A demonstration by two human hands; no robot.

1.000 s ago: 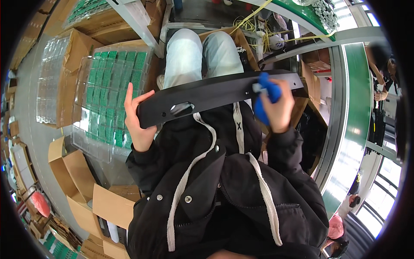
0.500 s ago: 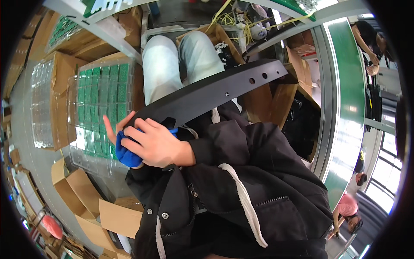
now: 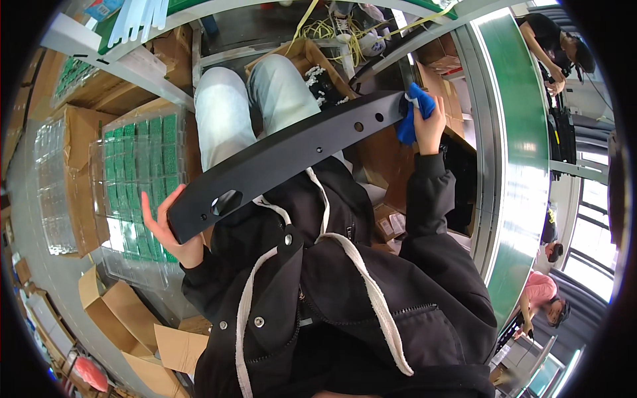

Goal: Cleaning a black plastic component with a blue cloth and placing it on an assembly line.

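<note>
A long black panel (image 3: 279, 156), slightly curved with several round holes and one larger cutout, lies slantwise above my lap. Its near left end rests in my left hand (image 3: 174, 240), the thumb and palm gripping the edge while some fingers stick out. At the far right end, my right hand (image 3: 431, 127) is closed on a bunched blue cloth (image 3: 410, 126), pressed against the panel's tip. Part of the cloth and the fingertips behind it are hidden.
To the left, clear plastic trays of green pieces (image 3: 142, 159) stand beside cardboard boxes (image 3: 86, 149). An open carton (image 3: 123, 305) is at lower left. A green-topped bench (image 3: 521, 146) runs along the right, with other people beyond it. Yellow strapping (image 3: 325, 30) lies ahead.
My right hand has carried the blue cloth from the panel's left end to its right end. The left hand still holds the left end, now uncovered.
</note>
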